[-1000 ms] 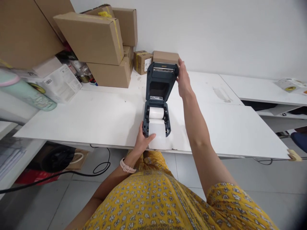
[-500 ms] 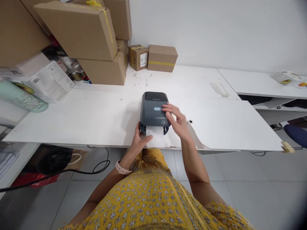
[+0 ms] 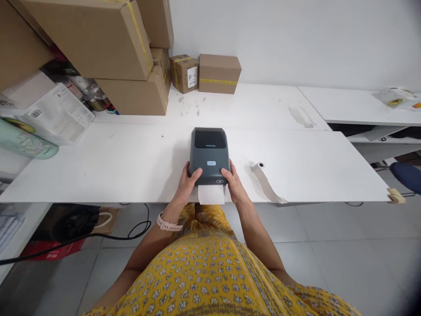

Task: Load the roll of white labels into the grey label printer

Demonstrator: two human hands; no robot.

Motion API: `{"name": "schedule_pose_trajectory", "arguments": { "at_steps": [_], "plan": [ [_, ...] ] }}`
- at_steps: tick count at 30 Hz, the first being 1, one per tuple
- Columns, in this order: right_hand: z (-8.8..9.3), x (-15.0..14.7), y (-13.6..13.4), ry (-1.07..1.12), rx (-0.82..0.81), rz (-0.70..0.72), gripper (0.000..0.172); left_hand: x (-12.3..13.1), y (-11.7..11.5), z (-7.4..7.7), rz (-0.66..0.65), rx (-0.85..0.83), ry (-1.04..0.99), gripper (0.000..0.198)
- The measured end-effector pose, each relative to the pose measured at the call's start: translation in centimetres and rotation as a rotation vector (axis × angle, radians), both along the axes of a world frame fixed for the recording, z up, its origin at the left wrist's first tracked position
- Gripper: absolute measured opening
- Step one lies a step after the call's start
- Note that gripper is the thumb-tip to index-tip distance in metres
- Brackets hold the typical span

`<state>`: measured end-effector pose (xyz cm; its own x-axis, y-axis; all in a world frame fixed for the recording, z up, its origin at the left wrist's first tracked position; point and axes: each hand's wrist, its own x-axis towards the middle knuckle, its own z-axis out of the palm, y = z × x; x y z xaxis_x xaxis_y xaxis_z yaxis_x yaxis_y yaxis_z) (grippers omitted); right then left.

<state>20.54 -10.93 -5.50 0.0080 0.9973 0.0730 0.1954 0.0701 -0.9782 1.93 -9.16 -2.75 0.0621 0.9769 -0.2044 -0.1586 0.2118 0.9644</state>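
Observation:
A dark grey label printer [image 3: 209, 153] rests near the front edge of the white table, its lid down. White paper [image 3: 211, 194] sticks out of its front and reaches the table edge. My left hand [image 3: 188, 182] grips the printer's front left corner, thumb on top. On the front right corner, my right hand [image 3: 233, 181] holds it the same way. To the right lies a small paper roll [image 3: 261, 165] with a curled strip [image 3: 268, 186] trailing to the table edge.
Cardboard boxes [image 3: 126, 94] are stacked at the back left, with two smaller ones [image 3: 219, 74] by the wall. A white box [image 3: 57, 112] and a mint green bottle [image 3: 29, 140] stand at the left. A blue stool [image 3: 406, 175] is at the far right.
The printer's lid has come down over its front opening. My right hand has moved from the lid's right side to the front right corner, and my left thumb has moved onto the top.

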Motion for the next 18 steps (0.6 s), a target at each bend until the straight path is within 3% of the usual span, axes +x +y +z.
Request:
{"name": "schedule_pose_trajectory", "arguments": {
  "at_steps": [6,14,18],
  "plan": [
    [0.9,0.1,0.0,0.24,-0.166,-0.079,0.087,-0.5,0.6,-0.6,-0.025,0.055,0.038,0.081],
    [-0.7,0.0,0.5,0.173,-0.116,-0.125,0.096,-0.2,1.0,-2.1,0.043,0.144,0.119,0.08],
    [-0.7,0.0,0.5,0.236,-0.111,-0.132,0.095,-0.1,1.3,-2.0,0.031,0.128,0.126,0.082]
  ]
}}
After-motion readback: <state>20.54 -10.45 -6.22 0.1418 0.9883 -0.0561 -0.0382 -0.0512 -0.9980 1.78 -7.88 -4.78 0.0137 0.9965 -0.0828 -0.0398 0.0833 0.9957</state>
